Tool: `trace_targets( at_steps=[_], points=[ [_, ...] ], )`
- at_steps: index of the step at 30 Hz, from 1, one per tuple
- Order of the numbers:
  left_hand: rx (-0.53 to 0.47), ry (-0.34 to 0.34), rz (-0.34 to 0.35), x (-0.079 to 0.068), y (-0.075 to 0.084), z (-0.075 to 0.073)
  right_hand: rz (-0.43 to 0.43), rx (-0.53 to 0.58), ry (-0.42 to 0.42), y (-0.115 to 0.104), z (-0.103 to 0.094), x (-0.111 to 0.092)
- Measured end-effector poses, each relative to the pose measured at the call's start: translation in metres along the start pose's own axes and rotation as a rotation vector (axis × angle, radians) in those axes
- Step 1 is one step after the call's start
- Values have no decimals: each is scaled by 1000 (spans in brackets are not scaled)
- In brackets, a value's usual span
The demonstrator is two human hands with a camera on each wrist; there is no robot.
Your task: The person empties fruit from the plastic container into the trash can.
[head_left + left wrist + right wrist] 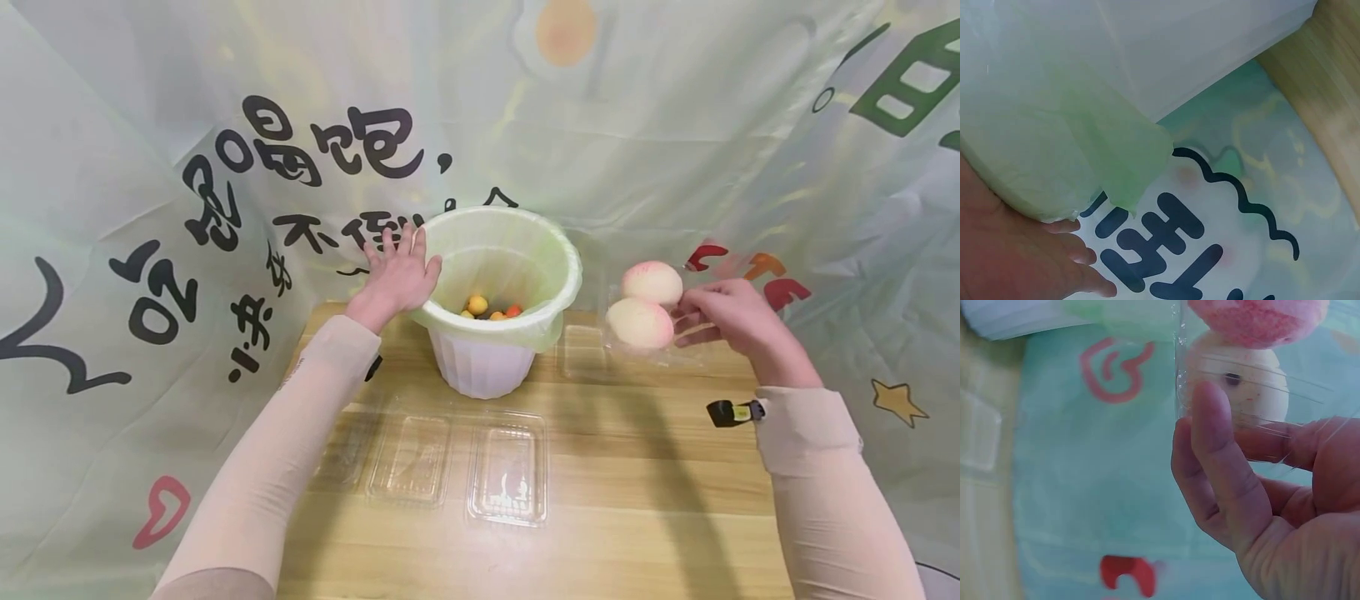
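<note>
My right hand (723,312) grips the edge of a clear plastic tray (1180,362) at the right, raised above the table. In the tray sit two pale pink peaches, the upper peach (651,283) just behind the lower peach (639,323). Through the plastic, the right wrist view shows a dark spot on one peach. My left hand (397,279) lies with fingers spread against the left rim of a white bin (483,362), lined with a pale green bag (543,321). Small yellow fruit (477,304) and red fruit (513,311) lie at the bottom of the bin.
Several clear plastic trays lie on the wooden table (600,500), among them a front tray (508,471), a tray left of it (408,462) and one right of the bin (585,352). A printed cloth (675,108) hangs close around the back and sides.
</note>
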State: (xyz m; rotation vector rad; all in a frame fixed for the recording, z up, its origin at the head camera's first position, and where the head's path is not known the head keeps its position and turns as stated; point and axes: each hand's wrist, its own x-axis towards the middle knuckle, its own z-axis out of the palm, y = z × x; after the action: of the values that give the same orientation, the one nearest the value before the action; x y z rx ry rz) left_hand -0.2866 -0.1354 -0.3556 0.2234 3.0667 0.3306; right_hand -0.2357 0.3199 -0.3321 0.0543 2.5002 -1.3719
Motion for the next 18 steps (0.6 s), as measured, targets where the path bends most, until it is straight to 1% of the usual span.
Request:
trace_targets(
  at_steps=[5,11,15,18],
  points=[
    [-11,5,3,1,-2,1,-24,12,21,-29,-2,3],
    [-11,11,1,2,-2,2,-59,11,40,-57,4,8],
    [-13,14,1,2,-3,2,-88,31,78,-75,11,17],
    [-25,13,3,2,-3,3,-105,74,116,-87,18,26]
  ],
)
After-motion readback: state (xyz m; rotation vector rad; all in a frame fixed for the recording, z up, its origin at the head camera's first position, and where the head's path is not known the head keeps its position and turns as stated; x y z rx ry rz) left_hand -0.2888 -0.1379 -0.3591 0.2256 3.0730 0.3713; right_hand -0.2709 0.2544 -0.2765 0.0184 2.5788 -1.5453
